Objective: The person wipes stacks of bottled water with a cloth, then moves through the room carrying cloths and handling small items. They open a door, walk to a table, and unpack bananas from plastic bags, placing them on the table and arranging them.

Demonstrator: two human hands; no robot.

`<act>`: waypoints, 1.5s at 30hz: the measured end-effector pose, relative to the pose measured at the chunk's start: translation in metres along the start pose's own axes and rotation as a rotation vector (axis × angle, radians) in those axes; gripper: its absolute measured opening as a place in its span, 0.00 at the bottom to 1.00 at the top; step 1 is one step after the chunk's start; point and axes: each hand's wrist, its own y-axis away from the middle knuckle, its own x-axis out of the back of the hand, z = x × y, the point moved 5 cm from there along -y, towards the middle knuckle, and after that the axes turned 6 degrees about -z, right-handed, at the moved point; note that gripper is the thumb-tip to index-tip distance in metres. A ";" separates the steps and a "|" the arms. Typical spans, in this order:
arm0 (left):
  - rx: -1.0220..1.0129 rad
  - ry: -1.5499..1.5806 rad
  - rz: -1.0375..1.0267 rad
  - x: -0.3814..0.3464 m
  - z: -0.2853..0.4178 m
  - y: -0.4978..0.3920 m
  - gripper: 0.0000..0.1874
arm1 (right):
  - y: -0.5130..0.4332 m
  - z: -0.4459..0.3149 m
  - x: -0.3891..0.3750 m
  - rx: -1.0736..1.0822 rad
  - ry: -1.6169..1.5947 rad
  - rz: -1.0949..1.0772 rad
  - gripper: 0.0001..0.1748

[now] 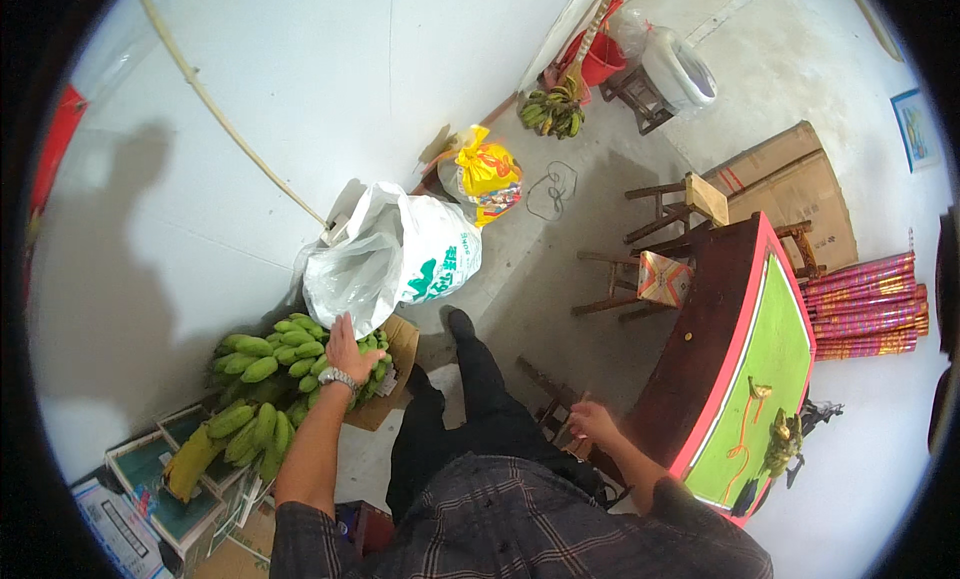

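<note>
My left hand (349, 354), with a metal watch at its wrist, is spread with fingers up at the lower rim of a white woven sack (442, 241) with a clear plastic liner (352, 267); whether it touches the rim I cannot tell. Bunches of green bananas (259, 357) lie below and to the left of that hand, partly over an open cardboard box (397, 346). My right hand (592, 421) is at my other side, fingers curled round a thin, short stick-like thing that I cannot identify. The sack stands against the white wall.
A yellow tied bag (487, 174) stands beyond the sack. Farther off are more bananas (553, 113) and a red bucket (600, 59). Wooden stools (664, 279) stand beside a green-topped table (757, 376) at right. A thin cord (553, 192) lies on the floor.
</note>
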 end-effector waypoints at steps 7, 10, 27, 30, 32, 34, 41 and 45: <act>-0.003 -0.139 -0.055 -0.005 0.013 -0.086 0.62 | -0.085 -0.140 -0.004 0.193 0.249 -0.088 0.23; 0.048 -0.138 -0.116 -0.018 0.017 -0.104 0.57 | -0.116 -0.215 -0.019 0.302 0.241 -0.110 0.27; -0.213 0.160 0.238 -0.102 0.119 -0.055 0.16 | -0.163 -0.432 -0.253 1.152 1.480 0.009 0.42; -0.187 0.159 0.266 -0.097 0.125 -0.050 0.17 | -0.206 -0.424 -0.245 0.886 1.684 -0.016 0.19; -0.146 0.214 0.221 -0.091 0.124 -0.047 0.16 | -0.211 -0.436 -0.233 0.961 1.351 -0.058 0.14; -0.060 0.318 0.260 -0.078 0.123 -0.044 0.17 | -0.208 -0.452 -0.217 0.983 0.853 -0.120 0.12; 0.127 0.480 0.818 -0.008 0.078 -0.042 0.30 | -0.212 -0.482 -0.186 0.533 -0.289 -0.308 0.09; 0.565 0.102 0.815 -0.001 0.035 -0.067 0.37 | -0.216 -0.490 -0.174 0.614 -0.240 -0.315 0.08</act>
